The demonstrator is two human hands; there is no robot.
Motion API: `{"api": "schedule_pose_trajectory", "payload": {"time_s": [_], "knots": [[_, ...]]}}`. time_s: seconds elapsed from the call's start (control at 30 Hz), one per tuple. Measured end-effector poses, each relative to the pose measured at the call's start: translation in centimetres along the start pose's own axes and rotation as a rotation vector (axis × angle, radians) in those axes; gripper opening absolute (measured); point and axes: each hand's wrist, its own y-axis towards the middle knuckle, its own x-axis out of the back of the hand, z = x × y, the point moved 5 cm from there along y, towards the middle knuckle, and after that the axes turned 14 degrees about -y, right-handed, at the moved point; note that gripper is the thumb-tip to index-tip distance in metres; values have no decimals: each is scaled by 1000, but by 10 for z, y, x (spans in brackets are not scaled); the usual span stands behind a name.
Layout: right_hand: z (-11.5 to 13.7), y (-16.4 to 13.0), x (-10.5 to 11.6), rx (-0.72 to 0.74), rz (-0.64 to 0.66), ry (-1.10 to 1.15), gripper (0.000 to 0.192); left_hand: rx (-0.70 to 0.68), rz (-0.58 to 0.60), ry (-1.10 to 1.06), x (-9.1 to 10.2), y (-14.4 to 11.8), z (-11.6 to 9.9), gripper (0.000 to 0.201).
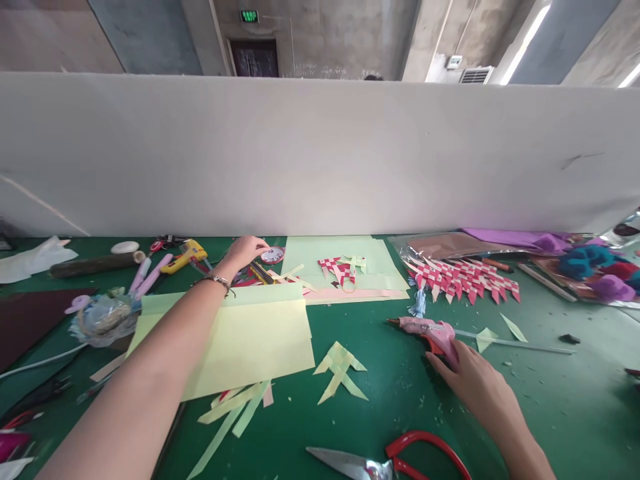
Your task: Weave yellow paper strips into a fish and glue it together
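My left hand [245,251] reaches to the back of the table, fingers curled together at the edge of a small round tape roll [273,255]. My forearm crosses a sheet of pale yellow-green paper [265,340]. On the right, my right hand [475,377] is wrapped round the handle of a pink hot glue gun [430,330]; a long clear glue stick [520,343] sticks out of its rear. Between my hands lies a woven green paper piece [341,372]. Red-and-white woven pieces [337,269] rest on green paper at the back.
Red-handled scissors [425,440] lie at the front edge. Several joined woven pieces [460,279] spread at the back right, near colourful pompoms [595,267]. A yellow glue gun [186,256] and a wooden stick [95,264] lie at the back left. A white partition [320,153] stands behind.
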Motion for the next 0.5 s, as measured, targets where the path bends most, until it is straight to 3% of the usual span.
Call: {"api": "schedule_pose_trajectory", "payload": {"time_s": [0.17,0.33,0.43,0.5], "knots": [[-4,-2,3,-4,-61,-35,41,-77,-163,-347,2,-29,-49,39],[-1,-7,15,43,-132,-34,41,-203,-108,-643,0,-91,-122,51],[0,-22,43,27,-339,78,44,-261,-70,-785,-1,-146,-157,46],[10,-43,68,136,-544,291,40,-249,-1,-1035,-9,-183,-172,35]]}}
